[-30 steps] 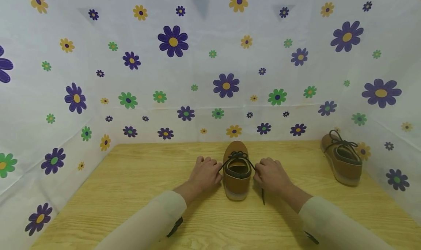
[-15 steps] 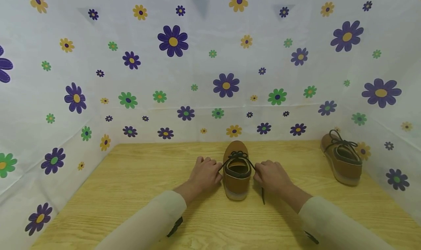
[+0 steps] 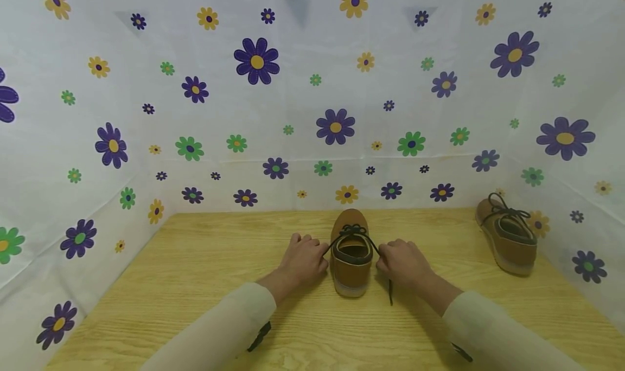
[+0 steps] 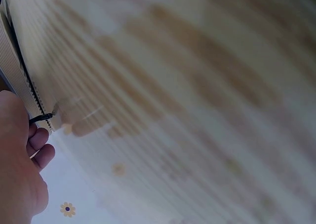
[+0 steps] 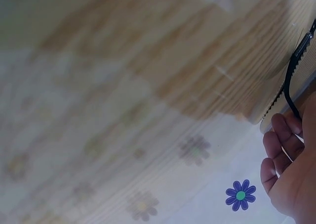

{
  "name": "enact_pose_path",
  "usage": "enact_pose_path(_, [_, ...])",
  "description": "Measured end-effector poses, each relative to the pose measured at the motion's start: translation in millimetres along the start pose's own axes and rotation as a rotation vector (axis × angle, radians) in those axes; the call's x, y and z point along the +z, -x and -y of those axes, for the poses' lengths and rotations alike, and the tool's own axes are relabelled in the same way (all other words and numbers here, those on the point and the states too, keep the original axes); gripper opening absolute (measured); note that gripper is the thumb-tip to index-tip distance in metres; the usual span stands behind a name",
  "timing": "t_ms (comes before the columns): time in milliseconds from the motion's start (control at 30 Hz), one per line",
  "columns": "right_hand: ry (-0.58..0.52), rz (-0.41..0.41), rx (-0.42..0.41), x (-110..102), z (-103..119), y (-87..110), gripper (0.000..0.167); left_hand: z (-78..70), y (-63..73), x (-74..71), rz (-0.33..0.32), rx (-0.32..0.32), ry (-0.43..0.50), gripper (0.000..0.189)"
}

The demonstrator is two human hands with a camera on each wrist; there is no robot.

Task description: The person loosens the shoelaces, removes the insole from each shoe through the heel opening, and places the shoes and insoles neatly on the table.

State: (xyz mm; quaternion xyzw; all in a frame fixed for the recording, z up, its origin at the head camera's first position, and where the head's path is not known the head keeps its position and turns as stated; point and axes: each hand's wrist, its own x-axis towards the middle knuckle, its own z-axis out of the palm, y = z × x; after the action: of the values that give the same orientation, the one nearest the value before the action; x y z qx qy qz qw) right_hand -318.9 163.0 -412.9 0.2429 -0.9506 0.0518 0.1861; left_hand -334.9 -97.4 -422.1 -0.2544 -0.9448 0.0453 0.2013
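A brown shoe [image 3: 352,276] with a dark collar stands on the table, its toe pointing away from me. Dark laces [image 3: 353,230] cross over its tongue and run out to both sides. To the left of the shoe, my left hand [image 3: 304,260] pinches one lace; a short dark end [image 4: 42,118] pokes out of its fingers in the left wrist view. On the other side my right hand [image 3: 402,262] grips the other lace, whose loose tip [image 3: 390,294] hangs below it. The right wrist view shows that lace [image 5: 288,88] running into the curled fingers.
A matching brown shoe [image 3: 515,246], its lace tied in a bow, stands at the table's right edge. Flower-printed white sheeting [image 3: 293,105] walls off the back and both sides of the wooden table [image 3: 219,251].
Both hands keep their hold on the laces beside the shoe, with only a very slight shift. The shoes stay where they were.
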Motion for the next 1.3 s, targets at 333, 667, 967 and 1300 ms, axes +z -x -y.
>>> enact_pose_path(333, [0.0, -0.036, -0.026, 1.7, -0.6, 0.9, 0.024, -0.2, 1.0, 0.9, -0.002, 0.009, -0.004, 0.009])
enact_pose_path(667, [0.004, -0.05, -0.045, 2.8, -0.8, 1.7, 0.024, 1.5, 1.1, 5.7, 0.052, -0.001, -0.03, 0.012])
enact_pose_path(967, [0.027, 0.011, -0.016, 1.0, 0.5, 2.9, 0.024, 0.4, 1.5, 4.4, 0.083, 0.0, -0.045, 0.013])
enact_pose_path(1300, [0.02, 0.001, -0.04, 0.7, 0.7, 4.1, 0.025, -0.5, 1.0, 0.7, 0.134, 0.004, -0.066, 0.018])
